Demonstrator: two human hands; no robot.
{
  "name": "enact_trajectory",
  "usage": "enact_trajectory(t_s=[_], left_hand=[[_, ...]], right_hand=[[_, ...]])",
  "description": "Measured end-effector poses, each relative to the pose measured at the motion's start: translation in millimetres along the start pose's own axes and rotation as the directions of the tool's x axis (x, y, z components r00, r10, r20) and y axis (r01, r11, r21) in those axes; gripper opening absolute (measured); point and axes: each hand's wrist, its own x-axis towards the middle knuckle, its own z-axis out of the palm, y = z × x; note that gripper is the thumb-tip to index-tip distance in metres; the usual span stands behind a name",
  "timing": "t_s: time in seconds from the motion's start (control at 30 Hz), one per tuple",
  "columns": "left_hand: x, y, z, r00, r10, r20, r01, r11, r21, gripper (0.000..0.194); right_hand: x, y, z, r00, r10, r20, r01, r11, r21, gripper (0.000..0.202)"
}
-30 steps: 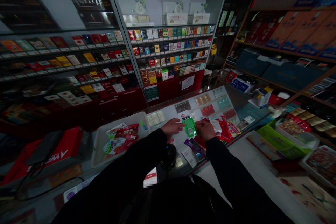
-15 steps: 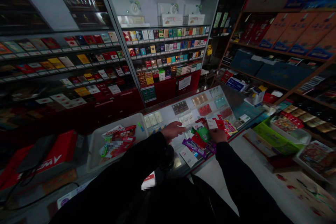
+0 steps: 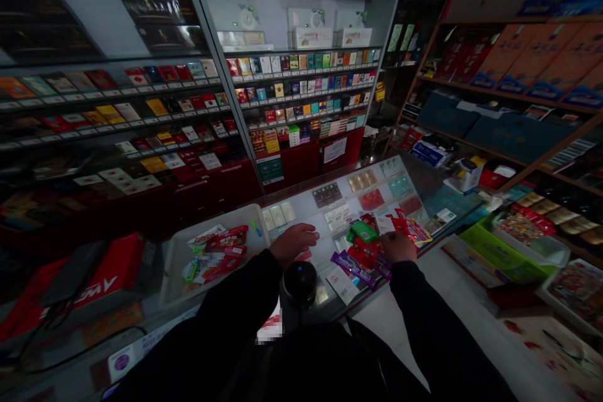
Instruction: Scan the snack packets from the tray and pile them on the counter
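Observation:
My left hand (image 3: 294, 244) hangs over the glass counter (image 3: 315, 221), fingers stretched toward the right and nothing visible in them. It is between the white bin and a pile of snack packets. At that pile, my right hand (image 3: 399, 246) has its fingers curled in beside a white packet (image 3: 385, 224); what they grip, if anything, is hidden. Left of those fingers lies a green packet (image 3: 365, 231), with a red packet (image 3: 362, 254) just below it. Purple wrapped bars (image 3: 352, 267) and a white card (image 3: 342, 283) lie nearer to me. Yellow-and-pink packets (image 3: 419, 231) are at the pile's right.
A white plastic bin (image 3: 168, 264) with several snack packets stands on the left, beside a red box (image 3: 125, 270). A black round device (image 3: 300, 282) is close to my body. Green tray (image 3: 504, 250) at right; cigarette shelves (image 3: 301, 85) across the back.
My left hand has moved left, away from the pile. The green packet now lies lower and flatter, showing more of the red packet. My right hand stays at the pile; the view has shifted slightly.

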Motion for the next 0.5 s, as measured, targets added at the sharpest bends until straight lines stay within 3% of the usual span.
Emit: enact_trajectory(t_s=[0.27,0.37,0.5], left_hand=[[-14.8,-6.2,-16.6,0.998,0.015,-0.062,-0.025,0.985,-0.170,0.047],[-15.6,-7.1,-38.9,0.992,0.044,-0.119,-0.064,0.983,-0.169,0.041],[-9.7,-10.2,-88.4,0.945,0.074,-0.319,-0.101,0.993,-0.067,0.038]], right_hand=[[-13.6,-28.0,-2.5,0.996,-0.089,-0.021,0.089,0.996,0.021,0.038],[-18.3,-33.7,-4.0,0.992,-0.123,-0.017,0.123,0.992,0.019,0.038],[-22.1,-37.3,-5.8,0.991,-0.130,-0.025,0.131,0.991,0.027,0.041]])
